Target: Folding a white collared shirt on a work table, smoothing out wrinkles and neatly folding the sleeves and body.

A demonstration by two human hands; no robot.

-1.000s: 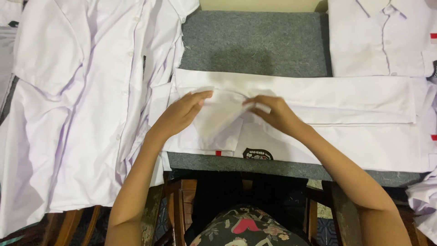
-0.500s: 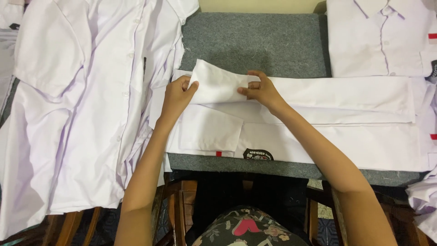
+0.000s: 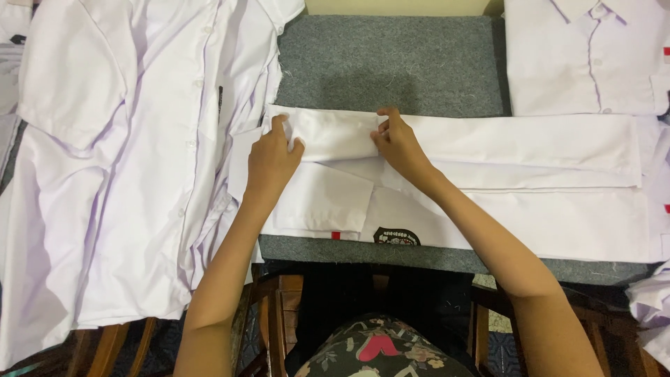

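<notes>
A white shirt (image 3: 530,181) lies folded into a long band across a grey felt-covered table (image 3: 391,63). Its left end is turned over into a smaller folded section (image 3: 335,136). My left hand (image 3: 271,162) presses on the left side of that section, fingers bent over its edge. My right hand (image 3: 398,143) pinches the section's right edge with thumb and fingers. A short sleeve (image 3: 328,199) with a small red tag and a dark round badge (image 3: 396,237) shows at the near edge.
A heap of unfolded white shirts (image 3: 118,160) covers the left side. A folded white shirt (image 3: 586,56) with collar lies at the back right. More white cloth (image 3: 652,307) hangs at the lower right. A wooden chair frame (image 3: 279,314) is below the table.
The shirt's left end, flat under both hands a second ago, was lifted and folded over to the far side. Now both hands hold the fold down flat on the band.
</notes>
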